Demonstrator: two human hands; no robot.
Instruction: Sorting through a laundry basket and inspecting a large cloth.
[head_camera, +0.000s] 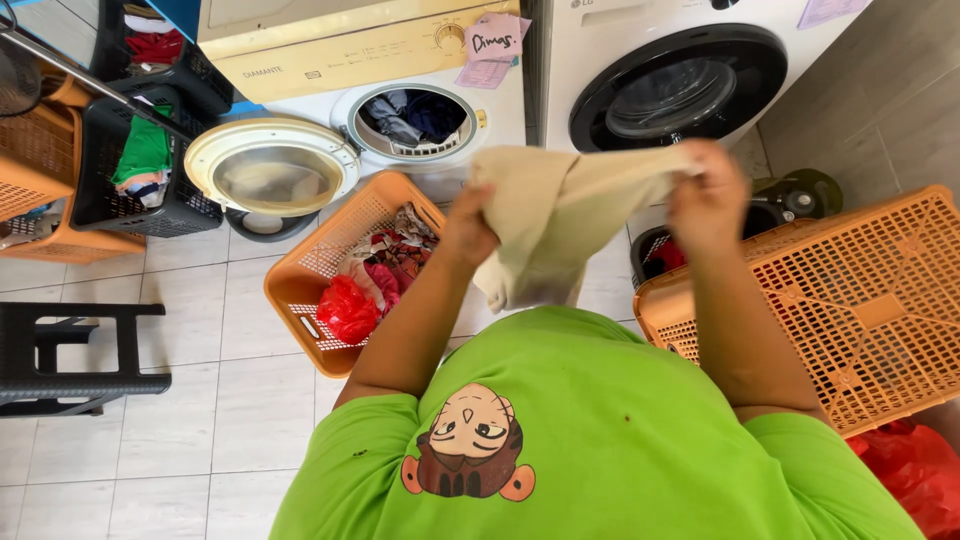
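I observe a beige cloth (565, 215) held up in front of my chest, above the tiled floor (180, 400) and level with the two washing machines. The fabric is plain, pale and soft, with no print visible. It is stretched roughly level along its top edge between my two hands, and the loose remainder hangs down in folds toward my green shirt (600, 430).

My left hand (470, 225) is closed on the cloth's left end, fingers bunched into the fabric, forearm running down and inward to the elbow. My right hand (708, 195) pinches the top right corner, blurred with motion; its grip is closed on the cloth too, forearm angled down toward my shoulder.

Below the left forearm stands an orange laundry basket (300, 285) holding mixed red and patterned clothes. Behind it, the left washing machine (400, 70) has its round door (272, 168) swung open, with dark garments visible in the drum. The right washing machine (680, 60) has its dark door shut. A second orange basket (860, 300) sits upturned at my right side. A black stool (70, 355) stands at far left.
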